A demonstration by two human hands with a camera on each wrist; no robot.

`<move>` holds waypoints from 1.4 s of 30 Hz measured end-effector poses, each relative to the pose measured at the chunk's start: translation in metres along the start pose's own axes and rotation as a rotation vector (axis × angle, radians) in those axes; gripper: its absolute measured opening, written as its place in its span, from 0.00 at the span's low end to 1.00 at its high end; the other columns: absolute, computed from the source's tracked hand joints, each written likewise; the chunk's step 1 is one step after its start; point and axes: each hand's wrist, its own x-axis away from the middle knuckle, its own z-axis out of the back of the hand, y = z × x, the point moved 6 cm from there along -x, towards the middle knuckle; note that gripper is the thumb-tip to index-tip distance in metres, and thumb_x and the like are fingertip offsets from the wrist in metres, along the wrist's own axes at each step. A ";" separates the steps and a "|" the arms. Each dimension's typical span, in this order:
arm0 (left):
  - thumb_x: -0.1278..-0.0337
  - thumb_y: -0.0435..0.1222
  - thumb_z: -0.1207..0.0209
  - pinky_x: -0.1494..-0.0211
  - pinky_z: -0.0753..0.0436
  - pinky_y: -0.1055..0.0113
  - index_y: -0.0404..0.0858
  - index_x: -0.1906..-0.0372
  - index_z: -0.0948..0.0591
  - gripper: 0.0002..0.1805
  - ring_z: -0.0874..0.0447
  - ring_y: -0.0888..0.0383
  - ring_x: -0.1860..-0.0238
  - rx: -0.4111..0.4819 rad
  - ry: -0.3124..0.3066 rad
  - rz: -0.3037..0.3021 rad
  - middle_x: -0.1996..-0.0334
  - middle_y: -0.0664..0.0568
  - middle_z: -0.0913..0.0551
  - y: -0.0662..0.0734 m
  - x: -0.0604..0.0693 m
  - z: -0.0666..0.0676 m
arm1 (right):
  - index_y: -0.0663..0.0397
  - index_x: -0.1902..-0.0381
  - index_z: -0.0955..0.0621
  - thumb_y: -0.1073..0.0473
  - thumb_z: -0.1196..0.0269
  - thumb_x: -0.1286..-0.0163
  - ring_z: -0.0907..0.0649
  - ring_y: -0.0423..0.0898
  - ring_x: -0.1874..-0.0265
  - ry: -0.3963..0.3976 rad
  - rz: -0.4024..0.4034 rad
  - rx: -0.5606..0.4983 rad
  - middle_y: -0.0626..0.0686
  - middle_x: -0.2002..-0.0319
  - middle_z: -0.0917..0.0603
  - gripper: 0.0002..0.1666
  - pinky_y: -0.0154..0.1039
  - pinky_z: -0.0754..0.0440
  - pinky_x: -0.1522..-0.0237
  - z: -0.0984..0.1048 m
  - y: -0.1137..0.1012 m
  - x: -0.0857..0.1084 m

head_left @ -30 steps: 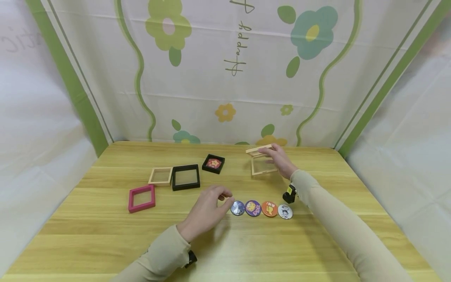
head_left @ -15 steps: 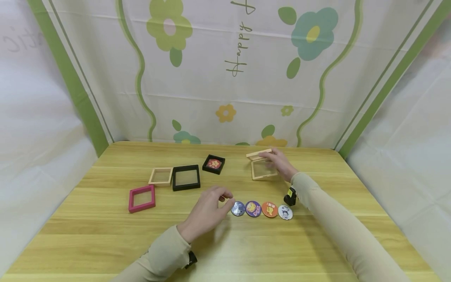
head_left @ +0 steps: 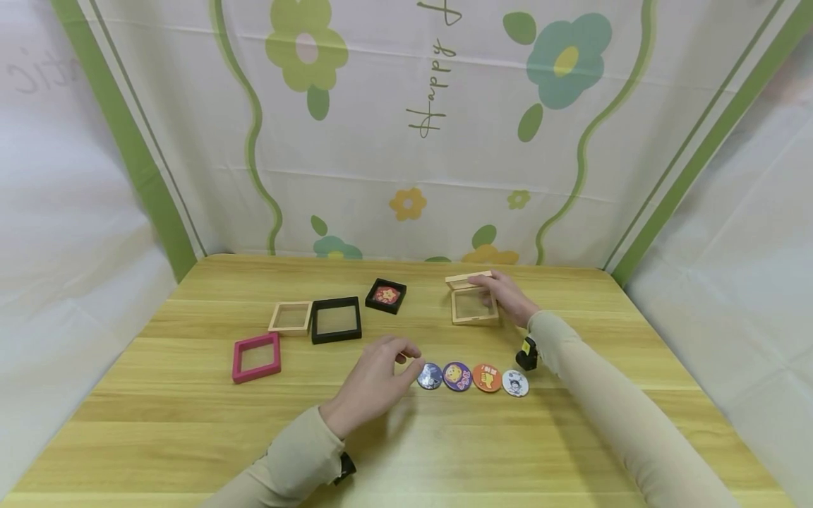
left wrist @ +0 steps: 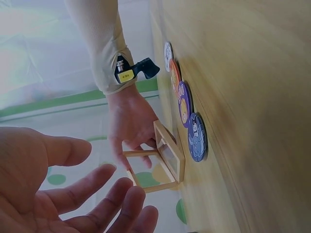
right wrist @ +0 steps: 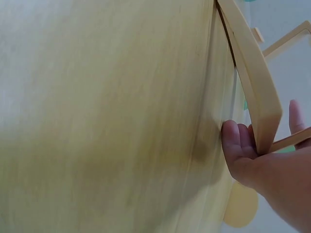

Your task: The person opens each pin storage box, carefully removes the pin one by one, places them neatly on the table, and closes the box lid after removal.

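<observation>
My right hand point(head_left: 508, 296) grips the right side of a light wood-coloured display frame point(head_left: 473, 322) near the table's back. The frame's two hinged halves stand apart, one lying on the table, the other raised, as the left wrist view shows. Several of its fingers curl round the lower half's corner point(right wrist: 265, 102) in the right wrist view. My left hand point(head_left: 377, 377) hovers with loosely bent fingers, holding nothing. Just right of its fingertips begins a row of round badges: dark blue point(head_left: 429, 376), purple point(head_left: 457, 377), orange point(head_left: 487, 378) and white point(head_left: 515, 383).
A small black frame point(head_left: 381, 307) with a red star badge in it sits back centre. To its left are a larger black frame point(head_left: 335, 339), a small wooden frame point(head_left: 290, 331) and a pink frame point(head_left: 257, 374). A printed cloth point(head_left: 356, 155) hangs behind the table.
My right hand has come down slightly with the wooden frame, and the raised half sits lower than before. The left hand and the badges have stayed put.
</observation>
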 end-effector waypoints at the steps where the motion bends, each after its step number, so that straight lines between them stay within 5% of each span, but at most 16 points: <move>1: 0.34 0.40 0.40 0.52 0.23 0.57 0.41 0.56 0.16 0.08 0.22 0.53 0.53 0.000 0.000 0.001 0.54 0.51 0.20 0.000 0.000 0.000 | 0.65 0.34 0.38 0.46 0.40 0.28 0.37 0.64 0.33 -0.007 -0.004 -0.006 0.67 0.33 0.38 0.37 0.58 0.38 0.34 0.000 0.000 0.000; 15: 0.34 0.40 0.40 0.53 0.22 0.58 0.41 0.57 0.16 0.07 0.22 0.53 0.54 -0.002 0.000 -0.006 0.56 0.53 0.20 0.002 0.000 0.001 | 0.67 0.36 0.31 0.44 0.42 0.26 0.36 0.65 0.34 -0.060 -0.042 0.239 0.69 0.35 0.34 0.35 0.58 0.43 0.32 0.000 -0.008 0.002; 24: 0.34 0.40 0.40 0.53 0.22 0.58 0.41 0.57 0.16 0.08 0.22 0.53 0.54 -0.005 -0.006 -0.006 0.56 0.53 0.20 0.002 0.000 0.001 | 0.57 0.51 0.19 0.49 0.35 0.31 0.26 0.61 0.46 -0.034 0.098 0.456 0.59 0.47 0.22 0.19 0.59 0.30 0.42 0.002 -0.007 0.000; 33: 0.34 0.39 0.40 0.53 0.22 0.58 0.39 0.56 0.16 0.09 0.22 0.53 0.54 -0.015 -0.011 -0.002 0.56 0.53 0.20 0.004 0.000 0.001 | 0.52 0.54 0.15 0.42 0.26 0.44 0.41 0.66 0.31 -0.005 0.173 0.681 0.66 0.30 0.37 0.26 0.67 0.46 0.35 0.001 -0.010 0.000; 42: 0.34 0.38 0.40 0.54 0.22 0.57 0.39 0.58 0.16 0.08 0.22 0.53 0.55 -0.011 -0.012 -0.023 0.57 0.52 0.20 0.004 0.000 0.001 | 0.49 0.70 0.14 0.55 0.22 0.49 0.36 0.66 0.34 -0.043 0.287 0.799 0.68 0.34 0.32 0.11 0.67 0.50 0.34 -0.013 -0.019 0.001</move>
